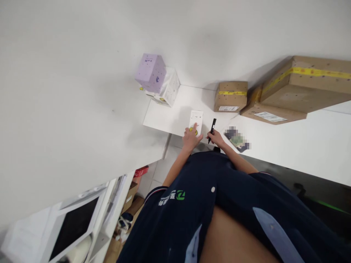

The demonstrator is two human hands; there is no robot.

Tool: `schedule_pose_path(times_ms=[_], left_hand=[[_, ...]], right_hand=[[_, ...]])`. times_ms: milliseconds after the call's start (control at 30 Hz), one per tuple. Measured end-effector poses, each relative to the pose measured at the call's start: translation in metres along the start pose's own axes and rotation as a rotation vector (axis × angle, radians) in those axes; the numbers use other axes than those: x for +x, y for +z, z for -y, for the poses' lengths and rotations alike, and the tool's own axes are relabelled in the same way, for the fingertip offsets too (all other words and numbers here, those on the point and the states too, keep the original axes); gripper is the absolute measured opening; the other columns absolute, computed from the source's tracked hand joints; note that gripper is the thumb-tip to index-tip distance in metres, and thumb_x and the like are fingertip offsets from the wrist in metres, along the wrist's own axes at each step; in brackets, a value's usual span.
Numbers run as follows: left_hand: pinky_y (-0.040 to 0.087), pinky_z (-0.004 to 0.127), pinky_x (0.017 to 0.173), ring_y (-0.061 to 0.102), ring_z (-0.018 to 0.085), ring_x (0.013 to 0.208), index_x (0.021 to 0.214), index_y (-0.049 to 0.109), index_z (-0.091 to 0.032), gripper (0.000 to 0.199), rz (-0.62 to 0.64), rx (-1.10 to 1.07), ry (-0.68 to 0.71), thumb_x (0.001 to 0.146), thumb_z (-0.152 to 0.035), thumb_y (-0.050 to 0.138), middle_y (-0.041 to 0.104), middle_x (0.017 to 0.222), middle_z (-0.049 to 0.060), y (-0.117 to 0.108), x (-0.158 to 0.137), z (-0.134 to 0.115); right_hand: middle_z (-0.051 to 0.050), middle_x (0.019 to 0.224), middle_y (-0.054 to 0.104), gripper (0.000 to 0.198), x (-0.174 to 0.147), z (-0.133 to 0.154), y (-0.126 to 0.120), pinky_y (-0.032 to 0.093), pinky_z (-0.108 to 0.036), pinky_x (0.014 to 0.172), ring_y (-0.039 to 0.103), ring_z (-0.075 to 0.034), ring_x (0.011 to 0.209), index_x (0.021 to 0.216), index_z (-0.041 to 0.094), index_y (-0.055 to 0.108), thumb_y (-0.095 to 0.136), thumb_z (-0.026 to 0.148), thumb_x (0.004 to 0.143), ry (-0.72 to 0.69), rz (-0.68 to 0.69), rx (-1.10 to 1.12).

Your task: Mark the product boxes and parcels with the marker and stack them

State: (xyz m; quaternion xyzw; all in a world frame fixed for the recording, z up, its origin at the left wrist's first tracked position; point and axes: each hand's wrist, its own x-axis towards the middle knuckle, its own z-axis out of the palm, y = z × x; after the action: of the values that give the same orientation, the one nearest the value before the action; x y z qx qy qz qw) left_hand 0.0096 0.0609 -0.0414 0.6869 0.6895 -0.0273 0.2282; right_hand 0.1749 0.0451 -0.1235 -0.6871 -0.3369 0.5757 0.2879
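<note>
Okay, so from my remote seat I've got the right hand (215,138) pinching a black marker (213,125), and the left hand (191,139) with fingers spread over a white box (196,115) near the front edge of the bench (188,96). I'd guess the box is light, stiffish card, maybe slick and dentable, so I'd take it by its side edges; marker's rigid, grip it low. Further out: a small brown carton (233,87), then a purple box (150,72) leftward.
</note>
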Motion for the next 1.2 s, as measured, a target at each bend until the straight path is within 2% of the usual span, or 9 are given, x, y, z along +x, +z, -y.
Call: schedule_pose_path(times_ms=[200,300,433,700,967,1100,1200], left_hand=[[0.052,0.042,0.094,0.055,0.031,0.118,0.158,0.034,-0.038,0.077,0.016,-0.036,-0.004,0.089,-0.054,0.064,0.05,0.136,0.013,0.0,0.002,0.003],[0.05,0.04,0.097,0.055,0.03,0.121,0.158,0.033,-0.031,0.082,-0.021,-0.106,-0.02,0.087,-0.051,0.068,0.05,0.138,0.014,0.005,0.002,0.004],[0.05,0.04,0.096,0.056,0.032,0.121,0.152,0.041,-0.023,0.078,-0.073,-0.186,-0.037,0.084,-0.047,0.072,0.052,0.136,0.017,0.012,0.003,0.006],[0.051,0.044,0.091,0.058,0.036,0.119,0.15,0.044,-0.025,0.074,-0.058,-0.166,-0.027,0.085,-0.046,0.071,0.052,0.134,0.018,0.012,0.006,0.007],[0.05,0.043,0.096,0.059,0.035,0.121,0.154,0.037,-0.021,0.082,-0.076,-0.215,-0.048,0.082,-0.043,0.071,0.053,0.137,0.018,0.011,0.004,0.003],[0.048,0.046,0.103,0.057,0.036,0.127,0.156,0.033,-0.02,0.09,-0.093,-0.35,-0.088,0.077,-0.036,0.074,0.052,0.141,0.019,0.01,0.01,0.011],[0.049,0.043,0.106,0.054,0.032,0.132,0.153,0.035,-0.021,0.089,-0.14,-0.643,-0.128,0.075,-0.031,0.075,0.05,0.147,0.017,0.01,0.017,0.031]], right_hand=[[0.003,0.067,0.065,0.008,0.0,0.001,0.001,0.035,-0.018,0.034,0.042,-0.005,0.036,0.082,0.02,0.052,0.055,0.014,0.086,-0.018,-0.01,-0.019],[0.003,0.067,0.066,0.008,-0.003,0.001,-0.002,0.035,-0.018,0.035,0.042,-0.005,0.037,0.082,0.019,0.052,0.056,0.014,0.086,-0.016,-0.02,-0.027],[0.003,0.067,0.065,0.009,-0.005,0.0,-0.003,0.035,-0.018,0.035,0.042,-0.005,0.036,0.081,0.019,0.052,0.056,0.013,0.086,-0.008,-0.025,-0.014],[0.003,0.066,0.066,0.009,-0.003,-0.006,-0.002,0.036,-0.016,0.036,0.043,-0.005,0.037,0.082,0.019,0.053,0.061,0.015,0.083,0.001,-0.018,0.003],[0.002,0.068,0.065,0.007,-0.002,-0.005,-0.003,0.035,-0.019,0.035,0.044,-0.006,0.036,0.081,0.019,0.053,0.056,0.014,0.085,-0.025,-0.022,-0.007],[0.001,0.068,0.067,0.005,-0.001,-0.006,-0.006,0.035,-0.019,0.036,0.043,-0.006,0.037,0.081,0.019,0.055,0.06,0.018,0.084,-0.038,-0.033,0.002],[0.0,0.064,0.068,0.008,0.0,-0.006,-0.009,0.035,-0.018,0.038,0.044,-0.006,0.039,0.079,0.017,0.059,0.061,0.022,0.085,-0.033,-0.046,-0.02]])
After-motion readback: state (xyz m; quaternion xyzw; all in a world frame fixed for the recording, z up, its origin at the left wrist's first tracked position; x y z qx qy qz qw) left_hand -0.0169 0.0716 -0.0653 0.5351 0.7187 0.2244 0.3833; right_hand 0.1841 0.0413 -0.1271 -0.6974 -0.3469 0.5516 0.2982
